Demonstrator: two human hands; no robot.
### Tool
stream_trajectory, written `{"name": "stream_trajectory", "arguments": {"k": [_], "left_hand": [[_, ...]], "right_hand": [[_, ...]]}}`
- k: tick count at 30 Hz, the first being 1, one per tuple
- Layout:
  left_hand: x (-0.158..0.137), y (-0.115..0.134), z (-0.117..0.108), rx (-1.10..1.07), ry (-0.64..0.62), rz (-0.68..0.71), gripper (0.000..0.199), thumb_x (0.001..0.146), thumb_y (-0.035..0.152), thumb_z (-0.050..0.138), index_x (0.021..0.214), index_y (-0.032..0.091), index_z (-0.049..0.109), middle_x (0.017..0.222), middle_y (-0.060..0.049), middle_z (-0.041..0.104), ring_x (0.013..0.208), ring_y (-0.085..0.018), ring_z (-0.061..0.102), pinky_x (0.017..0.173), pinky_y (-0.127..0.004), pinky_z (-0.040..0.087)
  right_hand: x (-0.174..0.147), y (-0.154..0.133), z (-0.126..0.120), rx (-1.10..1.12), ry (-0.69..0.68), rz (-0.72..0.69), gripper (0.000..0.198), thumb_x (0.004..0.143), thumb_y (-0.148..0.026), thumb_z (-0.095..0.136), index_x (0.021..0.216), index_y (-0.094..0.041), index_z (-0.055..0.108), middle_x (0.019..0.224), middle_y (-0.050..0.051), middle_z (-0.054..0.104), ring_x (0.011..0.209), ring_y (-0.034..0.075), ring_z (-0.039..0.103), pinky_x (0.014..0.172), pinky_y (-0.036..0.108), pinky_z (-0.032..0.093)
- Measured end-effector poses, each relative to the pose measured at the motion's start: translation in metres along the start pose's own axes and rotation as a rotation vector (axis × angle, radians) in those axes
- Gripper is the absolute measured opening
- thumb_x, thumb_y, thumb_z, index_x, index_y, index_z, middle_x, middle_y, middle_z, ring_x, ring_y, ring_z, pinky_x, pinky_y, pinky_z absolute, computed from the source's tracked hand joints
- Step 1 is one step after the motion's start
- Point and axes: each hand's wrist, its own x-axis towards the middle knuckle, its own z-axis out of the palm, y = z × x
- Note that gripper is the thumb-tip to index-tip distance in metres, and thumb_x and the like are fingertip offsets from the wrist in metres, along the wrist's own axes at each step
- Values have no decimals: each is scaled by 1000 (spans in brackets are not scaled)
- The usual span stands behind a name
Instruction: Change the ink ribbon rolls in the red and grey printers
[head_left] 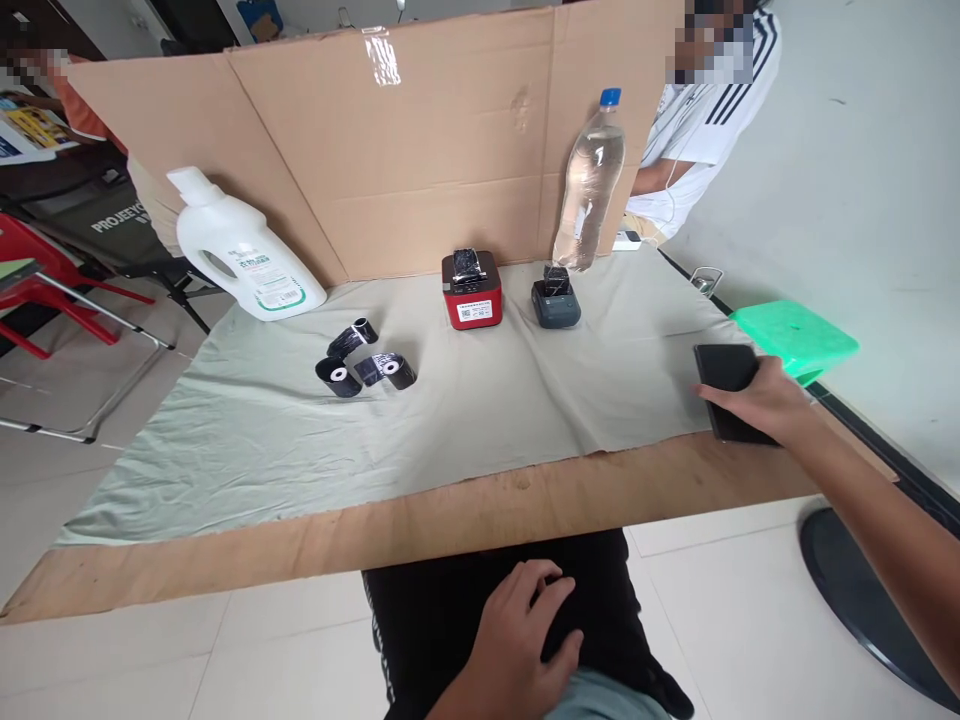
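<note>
My right hand point(765, 395) grips a flat black phone point(731, 370) at the right end of the cloth-covered table, thumb over its face. My left hand point(525, 625) rests over my lap, holding nothing, its fingers loosely bent and apart. Near the middle of the cloth sits a red and black mini printer point(474, 300), with a smaller dark grey mini printer point(556, 305) to its right. Farther left are several black rolls: one lying on its side point(352, 338), another with a white core point(339, 377), and a third partly unrolled point(390, 370).
A brown cardboard screen point(420, 150) backs the table. In front of it lean a white detergent jug point(247, 250) and a clear water bottle point(592, 190). Beyond the right edge is a green stool point(799, 335). Another person in a white shirt point(709, 125) is behind the screen.
</note>
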Motion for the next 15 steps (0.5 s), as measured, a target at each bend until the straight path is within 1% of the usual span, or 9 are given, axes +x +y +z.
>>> {"name": "stream_trajectory", "arguments": {"k": [1,3,4,6,8,10,12,14,15], "left_hand": [[0,-1,-2,6,10,-8,45,82,16,65,127,19,64,115,-13,68,94,-23,70,75,-36,66],[-2,-3,-6,13,25,-28,42,83,16,65,125,19,65,115,-12,69,93,-22,71,76,-36,66],[-3,-4,-8,12,32,-41,40,84,16,65,124,19,66,114,-12,69,93,-22,71,77,-36,66],[-5,-8,-12,4,41,-65,37,86,17,63,123,20,67,113,-12,70,91,-22,71,76,-36,66],[-7,-11,-15,-7,44,-87,35,87,18,61,121,20,68,110,-12,70,90,-22,71,75,-36,66],[-9,-14,-16,-16,42,-95,33,87,17,61,119,20,68,107,-12,71,89,-22,71,73,-36,66],[-9,-16,-17,-25,41,-99,33,87,17,61,118,21,69,106,-12,71,88,-22,71,72,-35,65],[-9,-16,-18,-39,34,-102,33,87,17,60,118,20,69,105,-12,71,89,-22,71,72,-35,65],[-8,-16,-18,-46,31,-104,33,87,16,60,118,20,69,105,-11,71,89,-22,71,72,-35,65]], "right_hand": [[10,1,2,-87,-21,-21,96,68,-68,84,139,-13,48,120,26,68,106,38,68,76,43,51],[27,9,7,-218,-48,-62,93,78,-68,76,143,-9,45,128,30,63,113,40,64,80,43,48],[35,15,9,-259,-54,-84,88,81,-67,74,142,-10,47,129,30,61,111,39,64,79,43,47],[47,29,12,-291,-71,-154,80,79,-63,78,136,-12,54,124,29,60,100,36,65,75,41,45],[55,43,15,-271,-56,-221,69,71,-55,87,122,-16,62,113,25,61,89,32,63,73,40,45],[58,54,18,-214,-11,-259,54,65,-51,91,100,-22,62,98,18,60,80,28,58,70,40,43],[58,61,19,-156,40,-256,47,62,-51,91,80,-29,53,85,11,56,72,26,52,68,40,41],[56,63,19,-126,64,-238,51,60,-48,90,69,-31,43,77,7,52,67,24,47,67,42,40],[55,63,19,-123,67,-233,51,60,-47,89,67,-32,40,75,7,51,67,24,46,68,42,39]]}}
